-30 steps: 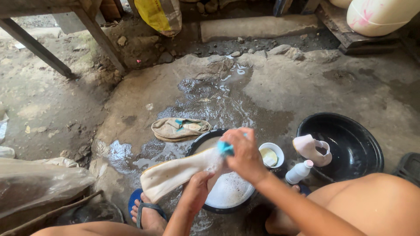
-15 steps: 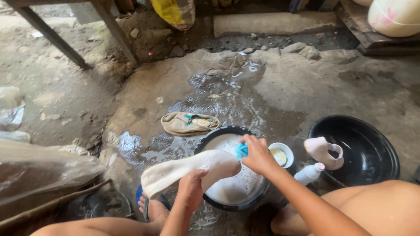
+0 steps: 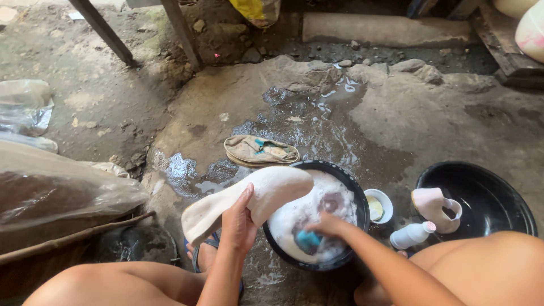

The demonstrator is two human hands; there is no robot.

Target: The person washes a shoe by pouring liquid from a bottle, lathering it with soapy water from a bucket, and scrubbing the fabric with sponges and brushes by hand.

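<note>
Head view: the left hand [image 3: 238,222] is closed around the middle of a pale shoe [image 3: 243,201], sole up, held tilted over the 9 o'clock rim of the black basin [image 3: 358,195] of sudsy water. The right hand [image 3: 327,226] is down in the foam, fingers curled on a blue brush [image 3: 309,240] near the basin's 6 o'clock side. A second shoe [image 3: 260,151] lies on the wet concrete at 11 o'clock from the basin. A small white soap dish [image 3: 387,199] sits just beside the basin at 3 o'clock, with a white bottle [image 3: 412,234] and a pink jug [image 3: 433,208] beyond. This looks like the brush-wetting step of scrubbing; next calls for lifting the loaded brush back to the sole while the grip stays steady.
</note>
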